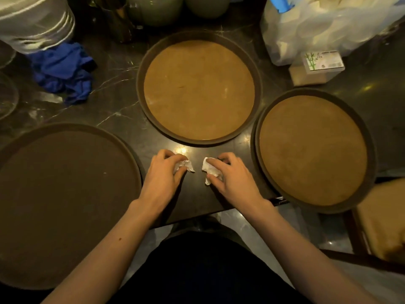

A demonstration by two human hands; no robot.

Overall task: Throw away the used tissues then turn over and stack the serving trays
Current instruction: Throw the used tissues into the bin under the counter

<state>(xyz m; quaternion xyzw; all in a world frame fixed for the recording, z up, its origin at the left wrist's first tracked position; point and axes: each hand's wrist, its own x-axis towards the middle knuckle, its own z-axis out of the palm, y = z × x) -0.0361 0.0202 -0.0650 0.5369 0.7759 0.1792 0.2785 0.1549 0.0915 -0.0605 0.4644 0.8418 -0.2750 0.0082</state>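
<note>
Head view, near to far. Two bare forearms reach forward over the near edge of a dark, white-veined marble counter (114, 93). The left hand (163, 175) lies palm down with its fingers curled around a crumpled white tissue (185, 166), part of which protrudes at the fingertips. The right hand (233, 176) is likewise closed over a second crumpled tissue (210, 170), pinched between thumb and fingers. The two tissues sit near each other on bare counter, apart, between the trays.

Three round serving trays surround the hands. The left tray (65, 207) is dark brown all over, with a matte face and low rim, and runs past the near counter edge. The right tray (313, 150) shows a tan, cork-like face inside a dark raised rim; its near part overhangs the counter edge. The middle tray (199, 88), beyond the hands, has the same tan face and dark rim, with faint pale smears on it. The middle and right trays lie just beside each other; whether their rims touch cannot be told.

Farther back, left: a crumpled blue cloth (63, 71) beside a pale striped vessel (35, 20). At the far edge stand rounded pale jars (153, 9). Far right: a translucent plastic bag (328, 25) of white items, and before it a small box (315, 66) with a green leaf print. Lower right, a wooden chair (381, 218) with a tan seat stands on a glossy floor. Lighting is dim and warm.
</note>
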